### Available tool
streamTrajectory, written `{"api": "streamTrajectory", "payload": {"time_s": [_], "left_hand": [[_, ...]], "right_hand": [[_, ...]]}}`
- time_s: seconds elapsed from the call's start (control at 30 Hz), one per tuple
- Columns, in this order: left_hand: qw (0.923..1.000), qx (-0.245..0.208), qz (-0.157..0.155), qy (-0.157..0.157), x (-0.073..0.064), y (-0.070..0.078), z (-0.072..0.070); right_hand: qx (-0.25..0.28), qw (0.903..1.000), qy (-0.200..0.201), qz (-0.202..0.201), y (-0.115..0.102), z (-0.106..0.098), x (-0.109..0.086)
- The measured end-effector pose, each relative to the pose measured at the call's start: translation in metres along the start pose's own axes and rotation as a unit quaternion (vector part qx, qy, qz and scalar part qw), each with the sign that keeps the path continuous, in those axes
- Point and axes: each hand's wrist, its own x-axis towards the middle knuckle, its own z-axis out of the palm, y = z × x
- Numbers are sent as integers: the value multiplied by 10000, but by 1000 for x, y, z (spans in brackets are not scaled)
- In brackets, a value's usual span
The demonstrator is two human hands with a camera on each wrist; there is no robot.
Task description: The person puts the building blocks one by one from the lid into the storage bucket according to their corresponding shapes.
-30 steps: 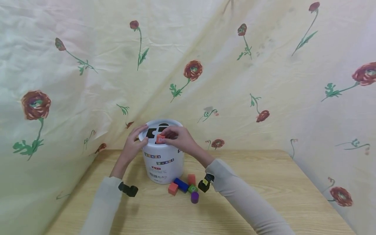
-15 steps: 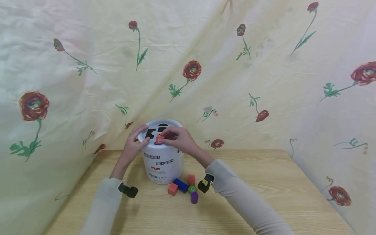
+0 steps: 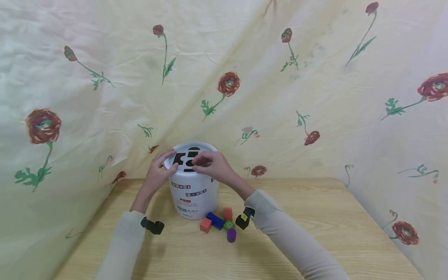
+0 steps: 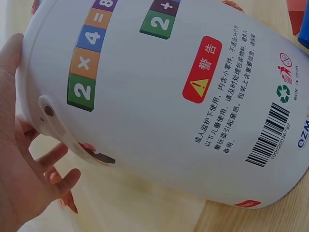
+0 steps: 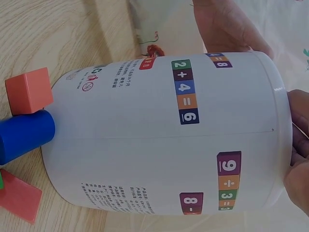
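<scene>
A white bucket [image 3: 194, 194] with a shape-sorter lid [image 3: 183, 160] stands upright on the wooden table. Dark cut-outs of several shapes show in the lid. My left hand [image 3: 160, 171] grips the rim at the left, thumb on the near side and fingers farther back; its lower fingers spread beside the bucket in the left wrist view. Over the front right of the lid is my right hand [image 3: 211, 163], thumb and bent fingertips slightly apart, with no block showing between them. In the right wrist view the bucket's rim partly hides those fingers [image 5: 300, 145].
Near the bucket's base lie a red cube [image 3: 205, 224], a blue cylinder [image 3: 215, 220], a red block [image 3: 228, 214], a green block [image 3: 229, 225] and a purple cylinder [image 3: 231, 235]. Floral cloth [image 3: 266, 97] hangs behind the table [image 3: 315, 233].
The red block marked with a white character, pinched by my right hand over the lid, is gone from its fingers, and the cut-out beneath shows dark. Both hands have stayed in place.
</scene>
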Motion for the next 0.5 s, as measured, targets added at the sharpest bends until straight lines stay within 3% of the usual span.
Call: {"api": "streamTrajectory", "payload": {"time_s": [0.5], "left_hand": [[9996,-281,53,-37,-1,1,0]], "right_hand": [[113,9999,-19,85,5,-2,0]]}}
